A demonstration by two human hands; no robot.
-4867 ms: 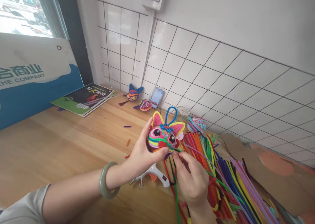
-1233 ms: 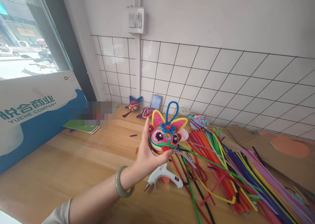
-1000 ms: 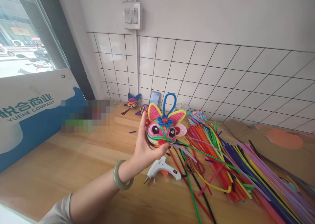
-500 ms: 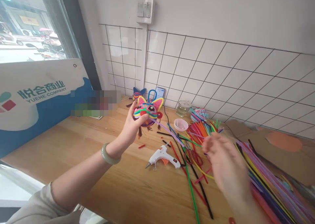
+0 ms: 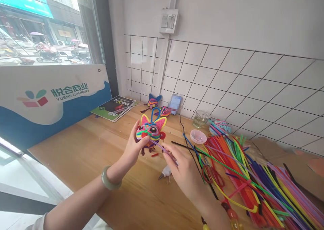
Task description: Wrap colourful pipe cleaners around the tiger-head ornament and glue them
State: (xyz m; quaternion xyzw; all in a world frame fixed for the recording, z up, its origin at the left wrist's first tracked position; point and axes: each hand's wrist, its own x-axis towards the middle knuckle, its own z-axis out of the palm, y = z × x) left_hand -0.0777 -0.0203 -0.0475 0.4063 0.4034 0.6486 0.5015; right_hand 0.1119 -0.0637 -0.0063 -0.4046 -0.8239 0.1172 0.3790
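Observation:
My left hand [image 5: 130, 152] is wrapped round a multicoloured animal-head ornament [image 5: 152, 133], its thumb pressed on the lower front. Pink ears edged in yellow, a blue loop on top and dark tassels below mark the ornament. A thin purple pipe cleaner [image 5: 159, 145] runs from under the left thumb toward the lower right. Close to the ornament, my right hand [image 5: 188, 172] pinches this pipe cleaner between thumb and fingers. Just below the hands lies a white glue gun [image 5: 166, 172], mostly hidden by my right hand. Red-handled scissors [image 5: 214, 176] rest to the right.
Many coloured pipe cleaners [image 5: 227, 159] spread across the right side. Behind stand a pink bowl [image 5: 198, 136], a glass jar [image 5: 201, 119] and another ornament [image 5: 153, 102]. Magazines [image 5: 115, 107] lie by the printed board [image 5: 58, 102] at left. A tiled wall [image 5: 217, 85] bounds the table.
My right hand has moved left from beside the loose pipe cleaners to the ornament and covers most of the glue gun. The view has turned left; my left hand still holds the ornament.

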